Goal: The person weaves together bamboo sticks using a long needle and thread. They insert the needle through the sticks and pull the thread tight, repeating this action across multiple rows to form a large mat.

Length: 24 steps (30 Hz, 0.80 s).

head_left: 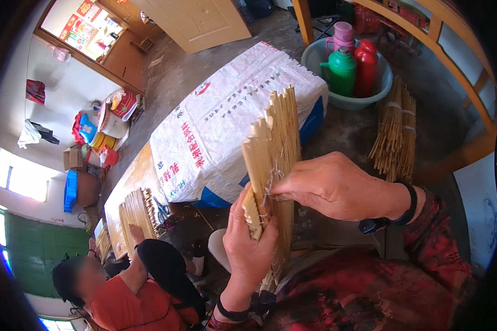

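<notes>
A row of pale, straw-like stalks, bound side by side with thin string, stands tilted in front of my body. My left hand is closed round the near edge of this stalk mat, thumb toward me. At the binding, my right hand pinches with thumb and forefinger against the stalks, where white string shows. The exact strand between those fingertips is too small to follow. Part of the mat's lower end is hidden behind my left hand and wrist.
A printed white woven sack covers the table ahead. At left, a person in a red shirt has a hand on another stalk mat, near blue-handled scissors. At right are a basin of thermos flasks and tied stalk bundles.
</notes>
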Available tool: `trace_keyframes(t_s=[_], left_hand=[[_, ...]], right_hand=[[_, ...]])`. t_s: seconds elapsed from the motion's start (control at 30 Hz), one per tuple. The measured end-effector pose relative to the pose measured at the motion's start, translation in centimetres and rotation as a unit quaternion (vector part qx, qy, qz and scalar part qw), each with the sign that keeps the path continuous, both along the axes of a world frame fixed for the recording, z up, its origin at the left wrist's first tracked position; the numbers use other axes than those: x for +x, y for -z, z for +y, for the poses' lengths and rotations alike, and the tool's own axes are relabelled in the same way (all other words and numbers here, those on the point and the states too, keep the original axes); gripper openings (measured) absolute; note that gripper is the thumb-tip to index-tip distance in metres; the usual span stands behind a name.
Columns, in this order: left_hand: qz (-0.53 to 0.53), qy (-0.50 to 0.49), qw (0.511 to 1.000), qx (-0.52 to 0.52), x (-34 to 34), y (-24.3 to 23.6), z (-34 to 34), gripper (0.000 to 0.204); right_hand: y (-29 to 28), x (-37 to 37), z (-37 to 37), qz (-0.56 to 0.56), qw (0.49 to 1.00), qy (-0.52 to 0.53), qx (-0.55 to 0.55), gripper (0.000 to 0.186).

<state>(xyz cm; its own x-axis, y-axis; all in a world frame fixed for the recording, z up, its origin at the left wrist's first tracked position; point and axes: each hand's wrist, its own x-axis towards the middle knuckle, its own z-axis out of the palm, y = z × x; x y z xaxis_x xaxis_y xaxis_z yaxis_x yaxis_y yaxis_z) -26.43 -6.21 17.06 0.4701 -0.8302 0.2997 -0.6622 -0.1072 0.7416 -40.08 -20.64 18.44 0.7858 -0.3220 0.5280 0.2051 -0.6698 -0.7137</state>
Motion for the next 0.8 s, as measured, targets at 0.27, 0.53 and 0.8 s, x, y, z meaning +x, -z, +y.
trace_keyframes(t_s=[0.27, 0.53, 0.8], left_hand=[[-0.106, 0.086, 0.99, -0.045, -4.0, 1.3, -1.2, 0.052], [-0.058, 0.164, 0.985, 0.007, -5.5, 2.8, -2.4, 0.064], [0.07, 0.275, 0.956, 0.072, -4.4, 5.7, -4.6, 0.081]], right_hand=[[1.3, -5.8, 2.0, 0.054, 0.995, 0.077, 0.02, 0.016], [5.0, -8.7, 1.7, 0.1, 0.97, 0.149, 0.163, 0.015], [8.0, -10.2, -1.0, 0.127, 0.966, 0.167, 0.149, 0.013]])
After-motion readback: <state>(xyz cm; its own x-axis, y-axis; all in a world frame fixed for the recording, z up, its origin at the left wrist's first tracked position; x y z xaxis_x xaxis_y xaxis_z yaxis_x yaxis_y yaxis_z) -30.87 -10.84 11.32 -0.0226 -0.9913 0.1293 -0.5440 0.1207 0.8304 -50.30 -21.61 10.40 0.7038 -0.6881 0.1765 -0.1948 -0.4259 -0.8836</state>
